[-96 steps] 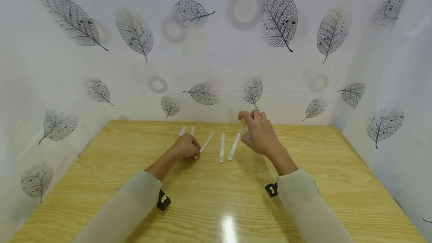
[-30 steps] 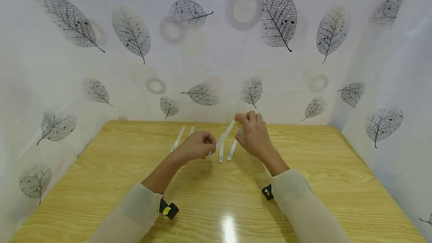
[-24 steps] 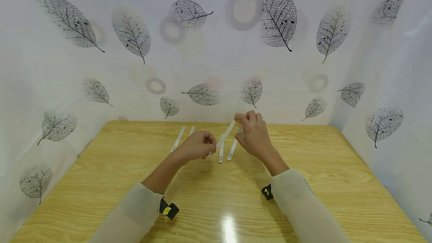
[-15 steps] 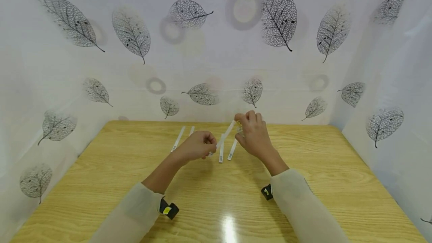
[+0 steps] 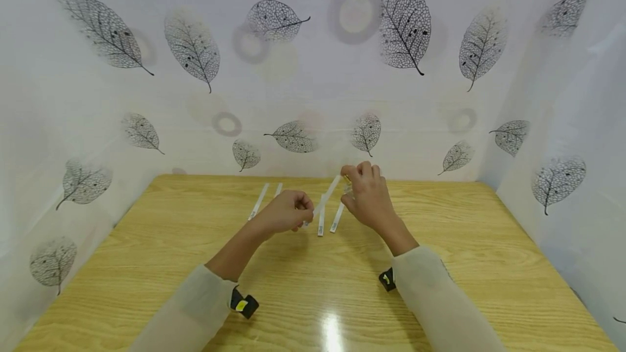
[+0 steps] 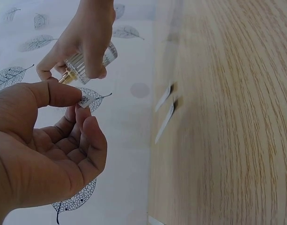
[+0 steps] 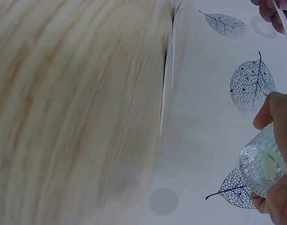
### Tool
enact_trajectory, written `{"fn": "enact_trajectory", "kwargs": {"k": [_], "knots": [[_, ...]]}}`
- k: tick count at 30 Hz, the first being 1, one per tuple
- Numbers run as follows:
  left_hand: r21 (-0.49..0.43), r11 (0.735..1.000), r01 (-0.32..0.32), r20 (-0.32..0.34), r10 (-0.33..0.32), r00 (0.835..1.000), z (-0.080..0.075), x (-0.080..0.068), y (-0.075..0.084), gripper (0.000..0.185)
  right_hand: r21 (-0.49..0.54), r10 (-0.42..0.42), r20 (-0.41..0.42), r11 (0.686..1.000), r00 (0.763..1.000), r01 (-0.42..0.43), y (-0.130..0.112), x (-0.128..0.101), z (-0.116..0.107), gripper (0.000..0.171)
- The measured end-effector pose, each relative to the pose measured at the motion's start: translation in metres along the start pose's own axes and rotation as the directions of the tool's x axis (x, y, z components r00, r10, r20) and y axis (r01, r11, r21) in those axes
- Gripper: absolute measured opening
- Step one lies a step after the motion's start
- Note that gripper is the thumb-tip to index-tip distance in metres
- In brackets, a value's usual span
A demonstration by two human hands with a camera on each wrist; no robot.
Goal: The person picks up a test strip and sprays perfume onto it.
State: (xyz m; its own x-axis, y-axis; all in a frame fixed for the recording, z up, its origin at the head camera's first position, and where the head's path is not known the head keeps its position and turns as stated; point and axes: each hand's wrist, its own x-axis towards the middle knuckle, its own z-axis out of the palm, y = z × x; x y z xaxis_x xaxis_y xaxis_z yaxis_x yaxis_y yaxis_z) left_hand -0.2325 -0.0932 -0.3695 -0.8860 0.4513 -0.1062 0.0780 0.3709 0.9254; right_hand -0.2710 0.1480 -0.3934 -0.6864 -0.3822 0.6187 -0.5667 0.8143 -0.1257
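My left hand [image 5: 286, 211] pinches the printed end of a white paper test strip [image 5: 327, 193] between thumb and finger, above the table. The strip slants up and right toward my right hand [image 5: 369, 194]. That hand grips a clear ribbed glass perfume bottle [image 6: 82, 65], its index finger at the gold spray top [image 6: 67, 76]. In the left wrist view the nozzle is close to the pinched strip; whether they touch I cannot tell. The bottle's glass base [image 7: 260, 164] shows in the right wrist view.
On the wood-grain table [image 5: 293, 297] lie two strips to the left, one strip [image 5: 258, 201] beside another strip [image 5: 279, 188] partly hidden by my left hand. Under the held strip lies a third strip [image 5: 320, 224], with another strip [image 5: 336, 219] right of it. A leaf-print curtain [image 5: 313, 86] stands behind.
Since the earliest frame my left hand has lifted the strip off the table and moved it right and up. My right hand has shifted slightly left with the bottle. Over the last second both stay nearly still.
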Motion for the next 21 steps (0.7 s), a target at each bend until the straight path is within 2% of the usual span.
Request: {"fn": "enact_trajectory", "kwargs": {"k": [21], "knots": [[0.007,1.000,0.013,-0.003,-0.013,1.000,0.0006,0.0022,-0.0006,0.006,-0.010,-0.022,-0.004,1.000,1.000,0.022,0.0011,0.0010,-0.0009,0.054]]}}
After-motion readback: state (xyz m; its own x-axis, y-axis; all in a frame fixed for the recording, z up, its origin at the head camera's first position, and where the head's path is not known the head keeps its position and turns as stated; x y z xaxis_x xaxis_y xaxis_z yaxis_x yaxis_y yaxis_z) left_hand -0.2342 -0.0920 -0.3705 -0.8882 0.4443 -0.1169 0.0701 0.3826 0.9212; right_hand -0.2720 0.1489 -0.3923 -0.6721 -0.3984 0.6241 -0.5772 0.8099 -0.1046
